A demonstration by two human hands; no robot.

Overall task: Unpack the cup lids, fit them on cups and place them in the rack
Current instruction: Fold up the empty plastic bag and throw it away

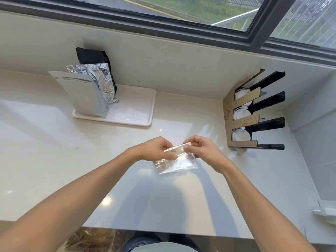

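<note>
A small clear plastic bag point(175, 163) hangs above the middle of the counter, held by its top edge. My left hand point(156, 149) pinches the bag's left top corner and my right hand point(201, 148) pinches the right top corner. The bag looks flat; I cannot tell what is inside. At the right, against the wall corner, stands a black and cardboard-brown rack point(254, 110) with three slots. Each slot holds a white lidded cup point(240, 136) seen from its top.
A white tray point(134, 113) at the back left carries upright silver foil pouches point(85, 93) and a black pouch point(92, 57). A window runs along the back wall. A small white fitting point(325, 212) sits at the far right edge. The counter's front edge lies near my body.
</note>
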